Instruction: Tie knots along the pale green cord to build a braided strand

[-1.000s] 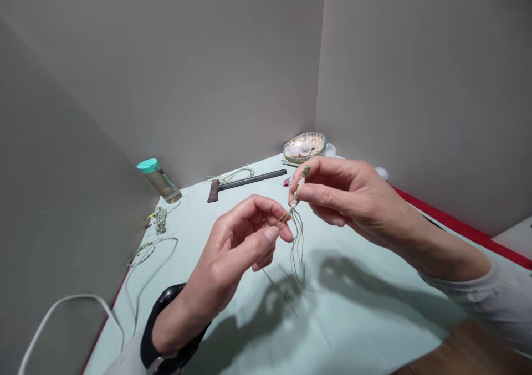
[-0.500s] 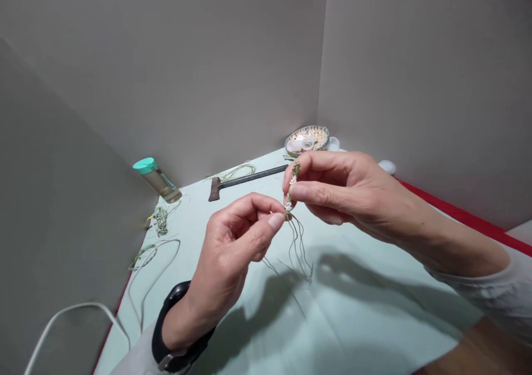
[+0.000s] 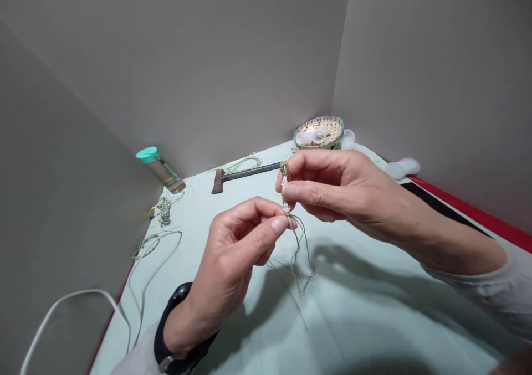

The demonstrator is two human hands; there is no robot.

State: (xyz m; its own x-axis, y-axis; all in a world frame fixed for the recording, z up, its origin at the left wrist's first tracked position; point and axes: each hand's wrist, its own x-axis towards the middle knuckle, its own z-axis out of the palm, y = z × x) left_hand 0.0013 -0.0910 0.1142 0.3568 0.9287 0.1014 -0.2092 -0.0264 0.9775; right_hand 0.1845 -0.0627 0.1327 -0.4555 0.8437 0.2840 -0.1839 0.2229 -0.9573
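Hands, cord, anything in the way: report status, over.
Right hand pinching green-and-white cord. Left hand pinching at its lower end; loose threads dangling below. Hammer lying beyond, not blocking.

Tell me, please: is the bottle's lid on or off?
On: the turquoise lid covers the top of the bottle. How tightly, I cannot tell.

Pinching with the left hand [image 3: 238, 246] and, just beside and slightly higher, with the right hand [image 3: 351, 189].
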